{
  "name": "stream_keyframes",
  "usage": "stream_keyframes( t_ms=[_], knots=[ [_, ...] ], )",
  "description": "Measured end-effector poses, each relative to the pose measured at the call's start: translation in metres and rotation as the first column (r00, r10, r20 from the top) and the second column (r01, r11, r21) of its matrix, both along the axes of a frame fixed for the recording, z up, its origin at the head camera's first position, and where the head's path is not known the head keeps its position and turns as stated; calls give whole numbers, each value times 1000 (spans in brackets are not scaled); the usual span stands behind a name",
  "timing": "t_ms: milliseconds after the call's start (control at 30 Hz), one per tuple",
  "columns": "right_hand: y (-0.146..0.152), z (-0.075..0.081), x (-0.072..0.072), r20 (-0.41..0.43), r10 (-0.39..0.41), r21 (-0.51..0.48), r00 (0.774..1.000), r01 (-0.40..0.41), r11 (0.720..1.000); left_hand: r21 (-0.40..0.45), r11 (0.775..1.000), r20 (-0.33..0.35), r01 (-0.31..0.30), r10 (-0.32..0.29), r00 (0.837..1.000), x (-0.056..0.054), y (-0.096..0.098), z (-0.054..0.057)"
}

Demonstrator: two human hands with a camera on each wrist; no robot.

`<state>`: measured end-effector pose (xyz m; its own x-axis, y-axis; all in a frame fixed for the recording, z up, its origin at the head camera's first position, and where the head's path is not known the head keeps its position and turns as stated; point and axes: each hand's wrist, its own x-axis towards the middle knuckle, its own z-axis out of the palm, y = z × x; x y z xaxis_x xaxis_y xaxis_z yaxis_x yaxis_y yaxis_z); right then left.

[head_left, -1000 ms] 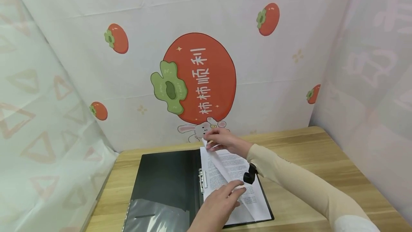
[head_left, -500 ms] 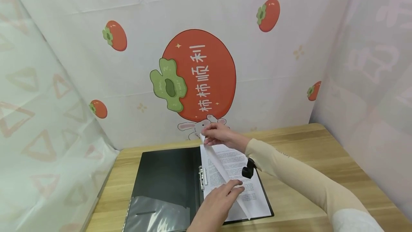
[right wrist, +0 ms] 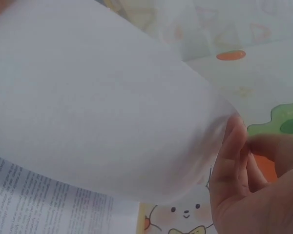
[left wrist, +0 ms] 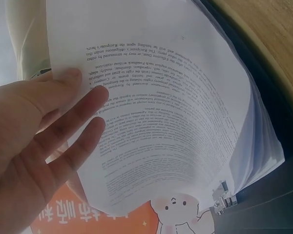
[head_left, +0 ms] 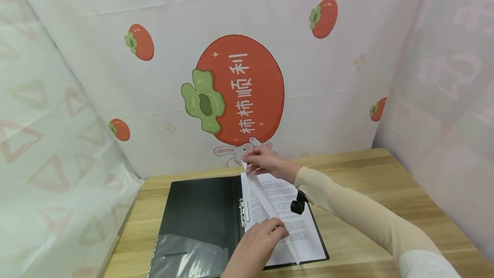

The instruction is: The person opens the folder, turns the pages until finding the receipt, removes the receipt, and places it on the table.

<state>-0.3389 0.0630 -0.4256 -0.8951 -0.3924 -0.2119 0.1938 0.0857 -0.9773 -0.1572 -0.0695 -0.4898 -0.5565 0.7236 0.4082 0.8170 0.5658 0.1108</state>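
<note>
A black ring folder lies spread flat on the table, with a stack of printed pages on its right half. One sheet is lifted and seen nearly edge-on; its printed face curves in the left wrist view. My right hand pinches the sheet's far corner between thumb and fingers. Lower down, my left hand is at the sheet's near part, its fingers mostly extended against the printed side. A metal clip holds the pages at the spine.
A clear plastic pocket covers the lower part of the folder's left cover. Wooden tabletop surrounds the folder. Behind stands a white backdrop cloth printed with persimmons and a rabbit. A small black device is strapped to the right wrist.
My left hand has shifted slightly, and its fingers have drawn closer together by the sheet. The right hand keeps its pinch on the corner, barely moved. The sheet has lifted a little at its near end.
</note>
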Motion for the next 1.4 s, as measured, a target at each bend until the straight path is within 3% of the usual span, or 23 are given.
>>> stream_keyframes(
  t_ms=[167, 467, 700, 1033, 1400],
  knots=[
    [0, -3, 1, -37, -5, 29, 999, 6, 1000, 27, 1000, 16, 6, -6, 1000, 0, -1, 0],
    [0, -6, -3, -231, -51, 114, 972, 79, 990, 26, 999, 26, -40, 39, 999, 2, -2, 3],
    [11, -10, -4, -253, -71, 149, 965, 112, 982, 45, 997, 50, -57, 55, 997, 3, -4, 3],
    [43, -37, -7, -263, -64, 216, 963, 123, 969, 53, 997, 141, -56, 48, 989, 5, -10, 10],
    [55, -56, -10, -238, -83, 270, 968, 148, 951, 199, 980, 201, 26, -66, 977, 5, -26, 1]
  ],
)
